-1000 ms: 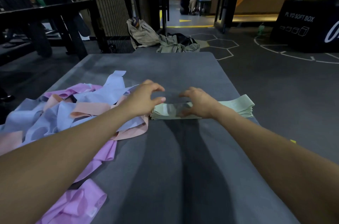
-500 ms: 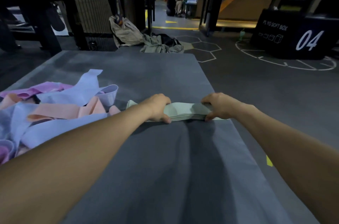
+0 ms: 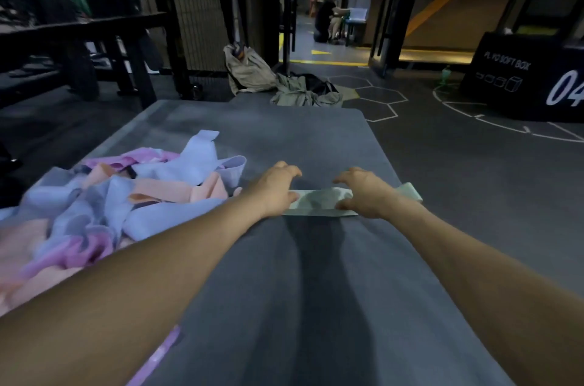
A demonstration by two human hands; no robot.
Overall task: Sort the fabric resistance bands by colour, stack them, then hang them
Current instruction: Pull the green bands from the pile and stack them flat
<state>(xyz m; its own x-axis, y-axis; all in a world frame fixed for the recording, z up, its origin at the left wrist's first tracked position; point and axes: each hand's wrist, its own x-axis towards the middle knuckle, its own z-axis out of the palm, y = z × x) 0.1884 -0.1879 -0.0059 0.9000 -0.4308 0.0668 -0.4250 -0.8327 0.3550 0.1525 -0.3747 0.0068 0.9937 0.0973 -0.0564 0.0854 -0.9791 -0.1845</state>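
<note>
I have both hands down on the stack of pale green bands (image 3: 322, 203), which lies flat on the grey surface (image 3: 316, 291) toward its right edge. My left hand (image 3: 274, 190) covers the stack's left end, fingers curled over the far edge and thumb on the near side; my right hand (image 3: 363, 193) presses on its right part, with a bit of green showing past it to the right. The hands are apart, with bare green fabric between them, and each looks to be pinching or squaring the layers rather than lifting.

I judge these bands light, soft and floppy, with layers that would slide against each other. I would grip the whole thickness at both ends, thumbs under and fingers on top.

The unsorted heap of lavender, peach and pink bands (image 3: 120, 196) lies to the left, just beside my left wrist.
</note>
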